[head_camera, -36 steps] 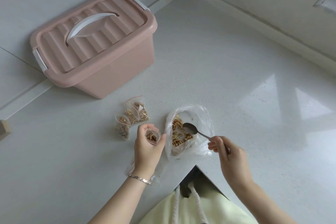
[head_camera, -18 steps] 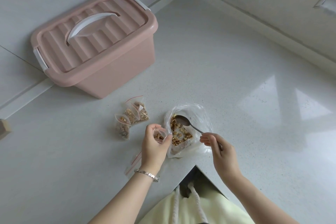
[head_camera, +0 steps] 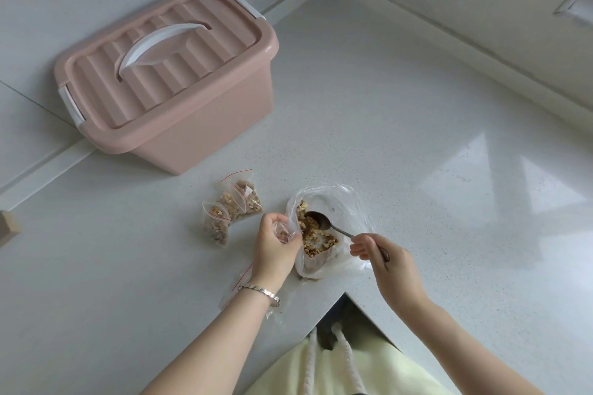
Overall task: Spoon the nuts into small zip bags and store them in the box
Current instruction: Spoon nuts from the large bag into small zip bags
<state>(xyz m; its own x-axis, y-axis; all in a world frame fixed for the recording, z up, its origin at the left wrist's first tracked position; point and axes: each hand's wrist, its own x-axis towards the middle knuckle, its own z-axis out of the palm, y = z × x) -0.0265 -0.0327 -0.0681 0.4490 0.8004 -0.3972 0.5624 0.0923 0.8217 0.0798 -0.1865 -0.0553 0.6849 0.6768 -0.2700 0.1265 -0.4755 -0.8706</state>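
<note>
The box (head_camera: 205, 125) is matt pink plastic with a ribbed lid, and its handle (head_camera: 150, 48) is smoother white plastic. The worktop (head_camera: 417, 125) under it is polished, white and finely speckled, with glossy reflections to the box's right. In front of the box, the filled zip bags (head_camera: 231, 205) are thin clear plastic, as is the small zip bag (head_camera: 284, 232) the left hand (head_camera: 272, 250) pinches. The large bag (head_camera: 346, 208) is crinkled clear film around rough, matt nuts (head_camera: 313, 234). The spoon (head_camera: 321, 221) is dull metal and the bracelet (head_camera: 261, 292) bright metal.
</note>
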